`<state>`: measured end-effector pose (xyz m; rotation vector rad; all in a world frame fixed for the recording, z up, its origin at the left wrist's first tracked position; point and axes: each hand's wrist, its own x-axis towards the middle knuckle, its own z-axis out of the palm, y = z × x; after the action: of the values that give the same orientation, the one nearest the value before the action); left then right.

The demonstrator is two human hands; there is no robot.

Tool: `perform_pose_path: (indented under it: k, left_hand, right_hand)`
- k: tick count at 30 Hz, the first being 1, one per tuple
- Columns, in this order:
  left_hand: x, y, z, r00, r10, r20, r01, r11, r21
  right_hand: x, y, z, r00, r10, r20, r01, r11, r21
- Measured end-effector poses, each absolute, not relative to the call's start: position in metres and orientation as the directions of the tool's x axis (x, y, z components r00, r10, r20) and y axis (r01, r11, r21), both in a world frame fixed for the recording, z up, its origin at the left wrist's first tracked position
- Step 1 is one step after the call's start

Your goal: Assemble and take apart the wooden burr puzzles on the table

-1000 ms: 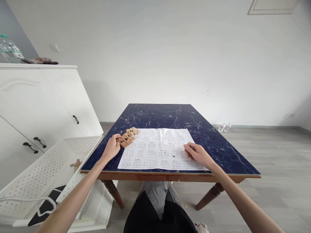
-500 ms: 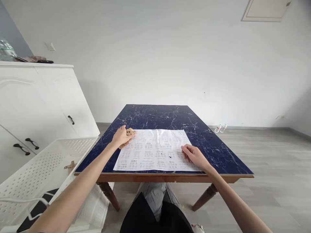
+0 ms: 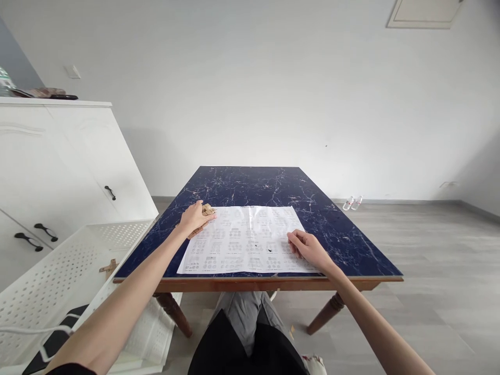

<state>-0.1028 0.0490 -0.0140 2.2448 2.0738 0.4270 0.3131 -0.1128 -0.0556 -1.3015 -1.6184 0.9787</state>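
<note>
Shifted since the earliest frame: left hand (image 3: 191, 217), from the near-left edge of the wooden pieces (image 3: 209, 210) to over them, so the palm now covers most of the group instead of only touching its border. Right hand (image 3: 307, 246): place unchanged.

Foreground: grey trousers (image 3: 242, 315), seated below the surface (image 3: 250, 182). At left, a white perforated bin (image 3: 47, 281) with a small wooden cross-shaped item (image 3: 109, 267); a black article (image 3: 52, 341) there is partly hidden by the forearm.

On the surface: one creased printed sheet (image 3: 234, 250), print too small to read, with dark specks. Right hand at its right side, fingers loosely curled; whether anything is inside cannot be told. Wooden pieces at its upper-left edge, under spread left fingers; count hidden, firmness of grasp not discernible.

Beyond: white cabinet (image 3: 58, 151), a bottle (image 3: 5, 78) on top cut off by the frame; two clear bottles (image 3: 352, 203) on the floor by the wall; wall panel (image 3: 425, 11), cropped above.
</note>
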Motion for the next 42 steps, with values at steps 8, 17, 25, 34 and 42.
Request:
perform_pose_path:
  k: [8, 17, 25, 34, 42]
  left_hand:
    - [-0.104, 0.059, -0.013, 0.149, 0.979, 0.141, 0.963, -0.177, 0.206]
    - [-0.093, 0.065, -0.008, 0.206, 0.969, 0.135, 0.952, -0.231, 0.203]
    - [-0.085, 0.064, -0.009, 0.245, 0.958, 0.151, 0.937, -0.274, 0.217]
    - [-0.08, 0.069, -0.01, 0.297, 0.944, 0.142, 0.911, -0.325, 0.255]
    - [-0.067, 0.066, -0.009, 0.335, 0.931, 0.144, 0.866, -0.364, 0.342]
  right_hand:
    - [0.313, -0.111, -0.056, -0.129, 0.982, 0.135, 0.356, 0.173, -0.918]
    - [0.313, -0.113, -0.053, -0.134, 0.978, 0.157, 0.358, 0.196, -0.913]
    - [0.313, -0.112, -0.054, -0.132, 0.979, 0.156, 0.363, 0.194, -0.911]
    - [0.315, -0.111, -0.056, -0.134, 0.978, 0.158, 0.343, 0.195, -0.919]
    - [0.315, -0.113, -0.053, -0.142, 0.977, 0.156, 0.332, 0.196, -0.923]
